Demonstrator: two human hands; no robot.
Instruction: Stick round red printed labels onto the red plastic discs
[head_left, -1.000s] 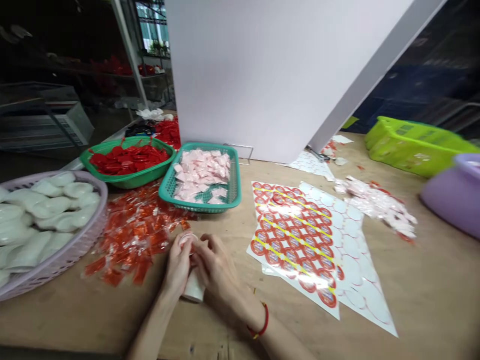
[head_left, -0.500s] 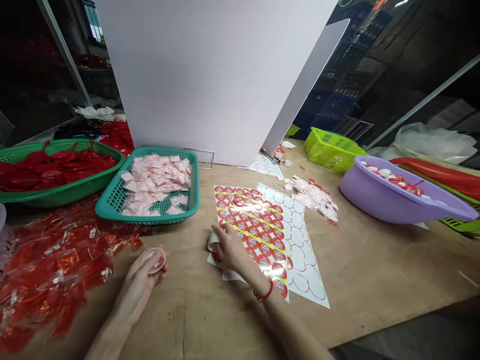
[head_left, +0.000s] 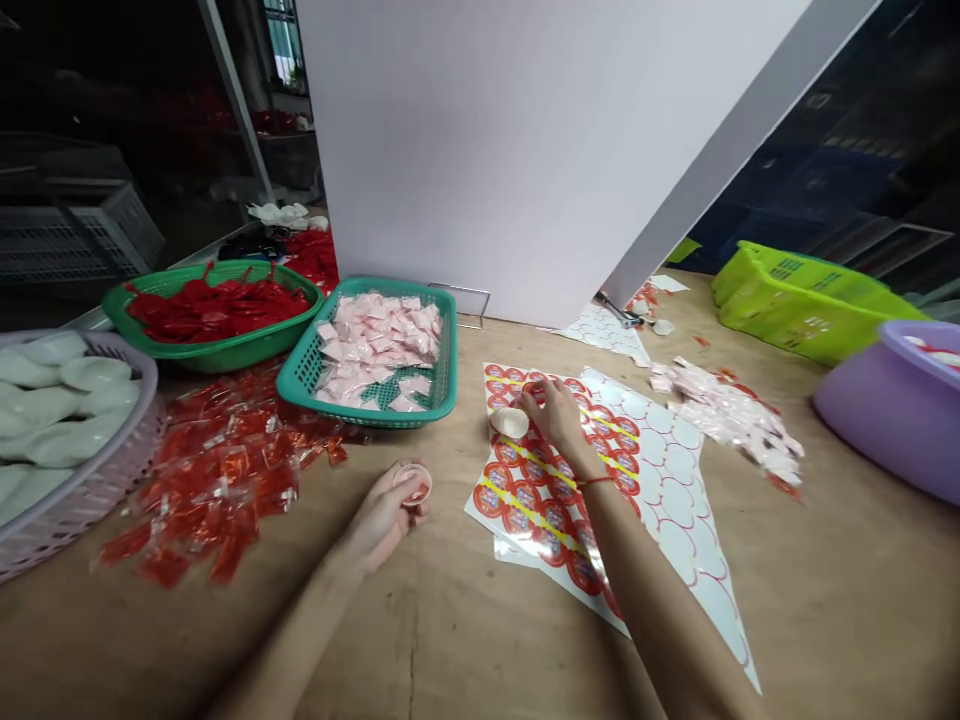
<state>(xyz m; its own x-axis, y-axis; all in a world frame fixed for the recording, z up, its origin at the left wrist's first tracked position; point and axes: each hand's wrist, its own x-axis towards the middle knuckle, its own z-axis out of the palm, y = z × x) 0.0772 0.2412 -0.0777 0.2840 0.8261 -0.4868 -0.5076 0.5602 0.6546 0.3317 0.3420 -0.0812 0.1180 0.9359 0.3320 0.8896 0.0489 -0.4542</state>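
My left hand [head_left: 382, 515] is closed around a small round white cup [head_left: 412, 484], its thumb pressed inside the rim. Something reddish shows in the cup. Over the upper part of a sheet of round red-and-yellow stickers [head_left: 551, 512] is my right hand [head_left: 555, 415], fingers drawn together in a pinch. What lies between those fingertips is hidden. Just left of them, an off-white oval piece [head_left: 510, 422] sits over the sheet; its kind is unclear. A mostly peeled white backing sheet [head_left: 660, 470] with red circle outlines lies under the sticker sheet's right side.
Pink packets fill a teal basket [head_left: 452, 375]; red discs fill a green basket [head_left: 210, 355]. Red packets [head_left: 232, 460] are spread left, beside a pale purple basket [head_left: 150, 430] of white pieces. At right are pink packets [head_left: 731, 415], a lime basket [head_left: 810, 320] and a purple basin [head_left: 885, 410].
The view has turned left, bringing in the basket of white pieces. My right hand has moved up the sticker sheet from its lower left corner. My left hand still holds the cup.
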